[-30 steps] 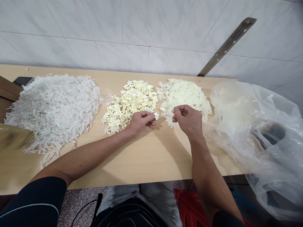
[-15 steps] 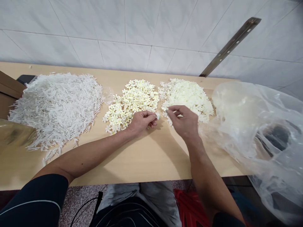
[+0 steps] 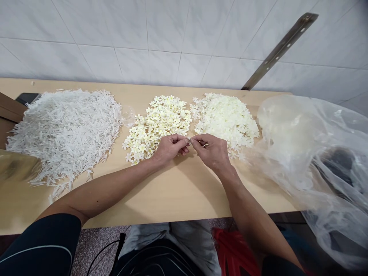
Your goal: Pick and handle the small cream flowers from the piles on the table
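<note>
My left hand (image 3: pixel 170 148) and my right hand (image 3: pixel 211 151) meet fingertip to fingertip just above the wooden table (image 3: pixel 178 191), between two heaps of small artificial flowers. The left fingers pinch a tiny white flower piece (image 3: pixel 189 141). The right fingers are closed in a pinch against the same spot; what they grip is too small to name. Behind the left hand lies a pile of yellow-centred white flowers (image 3: pixel 156 124). Behind the right hand lies a pile of plain cream flower petals (image 3: pixel 225 115).
A big heap of thin white plastic stems (image 3: pixel 64 128) covers the table's left part. A crumpled clear plastic bag (image 3: pixel 316 161) sits at the right and hangs over the edge. A tiled wall (image 3: pixel 161 34) with a slanted metal strip (image 3: pixel 277 51) backs the table.
My right hand left the cream petal pile and moved left until its fingertips met my left hand's. My left hand stayed in place, still pinching the small flower.
</note>
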`<state>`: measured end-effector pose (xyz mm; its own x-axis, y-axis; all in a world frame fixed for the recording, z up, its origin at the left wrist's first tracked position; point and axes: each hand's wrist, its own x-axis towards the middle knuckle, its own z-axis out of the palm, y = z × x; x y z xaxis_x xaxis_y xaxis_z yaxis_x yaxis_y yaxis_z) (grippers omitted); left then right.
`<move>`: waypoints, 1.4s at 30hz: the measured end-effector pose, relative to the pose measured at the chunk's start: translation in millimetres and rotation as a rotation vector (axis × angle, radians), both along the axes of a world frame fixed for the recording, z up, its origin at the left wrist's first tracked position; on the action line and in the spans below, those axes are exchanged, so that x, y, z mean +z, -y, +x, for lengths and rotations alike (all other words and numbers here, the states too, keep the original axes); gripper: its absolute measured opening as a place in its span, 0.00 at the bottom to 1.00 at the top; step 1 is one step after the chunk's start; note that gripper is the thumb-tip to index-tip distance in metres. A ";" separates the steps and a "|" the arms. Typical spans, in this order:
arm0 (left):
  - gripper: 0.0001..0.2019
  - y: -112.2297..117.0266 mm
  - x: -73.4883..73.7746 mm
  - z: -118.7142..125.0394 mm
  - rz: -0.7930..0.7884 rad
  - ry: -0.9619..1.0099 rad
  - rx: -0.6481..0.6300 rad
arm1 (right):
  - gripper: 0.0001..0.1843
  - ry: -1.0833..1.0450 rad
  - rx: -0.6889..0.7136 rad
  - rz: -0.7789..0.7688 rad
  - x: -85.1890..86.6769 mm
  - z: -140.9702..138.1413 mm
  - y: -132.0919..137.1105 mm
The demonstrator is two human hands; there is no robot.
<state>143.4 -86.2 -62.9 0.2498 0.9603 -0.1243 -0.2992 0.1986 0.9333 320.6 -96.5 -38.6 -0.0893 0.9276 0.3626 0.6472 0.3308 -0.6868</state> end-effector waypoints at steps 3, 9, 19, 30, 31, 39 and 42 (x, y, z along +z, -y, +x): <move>0.12 -0.1 -1.2 -0.2 0.000 0.002 0.000 | 0.08 0.023 0.004 0.014 0.2 0.0 0.7; 0.13 -0.1 -0.9 -0.4 0.022 -0.002 -0.026 | 0.10 0.105 -0.031 -0.002 2.5 -0.5 3.1; 0.14 -1.4 -1.2 1.2 -0.025 0.035 -0.032 | 0.10 0.068 -0.083 -0.005 0.4 -4.0 2.3; 0.17 -2.4 -1.7 0.0 -0.018 0.071 -0.018 | 0.10 -0.003 0.001 -0.021 3.1 -3.5 5.2; 0.17 -2.3 -1.5 0.1 -0.018 0.074 -0.016 | 0.10 -0.012 0.001 -0.034 2.6 -3.3 4.9; 0.18 -0.6 2.2 0.2 -0.027 0.061 -0.011 | 0.09 0.078 -0.042 0.044 -1.3 -1.9 3.6; 0.18 -0.3 2.2 0.0 -0.030 0.057 -0.008 | 0.10 0.135 -0.026 0.069 1.3 -2.3 4.8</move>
